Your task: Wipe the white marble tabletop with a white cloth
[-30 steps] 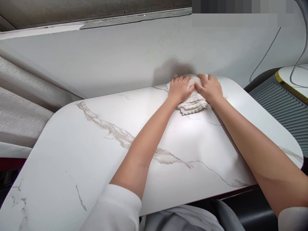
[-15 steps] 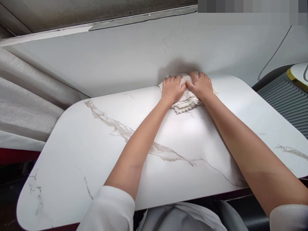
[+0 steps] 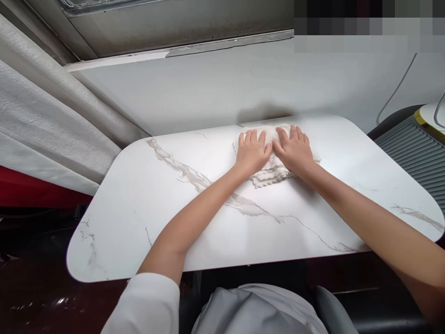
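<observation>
A folded off-white cloth (image 3: 273,172) with wavy edges lies on the white marble-patterned table (image 3: 215,246), toward its far side. Pressed flat on the cloth's left part is my left hand (image 3: 252,150), its fingers stretched out and slightly apart. My right hand (image 3: 295,148) rests on the right part of the same cloth, palm down with fingers extended. The two thumbs nearly meet over the middle. Both arms reach forward across the tabletop. The cloth's underside is hidden.
A pale wall (image 3: 194,88) runs along the table's far edge, below a window frame (image 3: 174,30). White curtains (image 3: 45,102) hang at the left. On the right stands a ribbed grey appliance (image 3: 410,153) with a cord. Rounded corners end the table on both sides.
Both hands and the cloth have slid back from the wall toward me, staying together. The camera view has shifted, showing more window frame and curtain.
</observation>
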Tool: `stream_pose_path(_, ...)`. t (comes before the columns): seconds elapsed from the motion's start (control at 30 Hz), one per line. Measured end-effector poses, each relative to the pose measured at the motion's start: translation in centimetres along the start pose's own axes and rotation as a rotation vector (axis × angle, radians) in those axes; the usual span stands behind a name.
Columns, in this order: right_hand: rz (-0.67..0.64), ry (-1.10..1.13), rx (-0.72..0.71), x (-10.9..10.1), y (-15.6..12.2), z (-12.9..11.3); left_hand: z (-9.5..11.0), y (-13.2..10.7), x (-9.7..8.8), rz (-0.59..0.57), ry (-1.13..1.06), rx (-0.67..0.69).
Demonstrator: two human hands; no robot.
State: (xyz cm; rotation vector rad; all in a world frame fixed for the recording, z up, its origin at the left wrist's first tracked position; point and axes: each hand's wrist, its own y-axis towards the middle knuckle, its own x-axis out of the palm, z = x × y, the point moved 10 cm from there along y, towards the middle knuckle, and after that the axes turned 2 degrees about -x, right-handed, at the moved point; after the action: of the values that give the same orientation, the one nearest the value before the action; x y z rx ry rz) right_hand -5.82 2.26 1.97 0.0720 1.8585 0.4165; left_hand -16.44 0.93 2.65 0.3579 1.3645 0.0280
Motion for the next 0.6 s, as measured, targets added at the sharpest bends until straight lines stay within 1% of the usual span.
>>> stream_pose_path(0.1, 0.003, -0.027, -0.102, -1.7, -3.4, -1.6, 1.7, -3.0, -0.8, 0.003, 0.041, 0.046)
stream_pose_path(0.17, -0.04, -0.019, -0.154, -2.2, -5.7, -2.2, 2.9, -5.0, -1.3, -0.009, 0.089, 0.06)
stream_pose_path(0.27, -0.099, 0.001, -0.158, -2.5, -8.7, -2.1, 4.8, -7.9, -2.0, -0.046, 0.163, 0.106)
stream_pose_path(0.37, -0.08, 0.012, -0.149, -3.1, -11.2, -1.8, 6.5, -10.2, -2.6, -0.077, 0.207, 0.156)
stream_pose_path(0.47, -0.053, 0.035, -0.158, -3.8, -13.3, -2.2, 7.3, -12.0, -3.0, -0.129, 0.237, 0.166)
stream_pose_path(0.6, -0.043, 0.068, -0.203, -4.8, -15.5, -4.0, 7.1, -14.2, -3.6, -0.196, 0.198, 0.128)
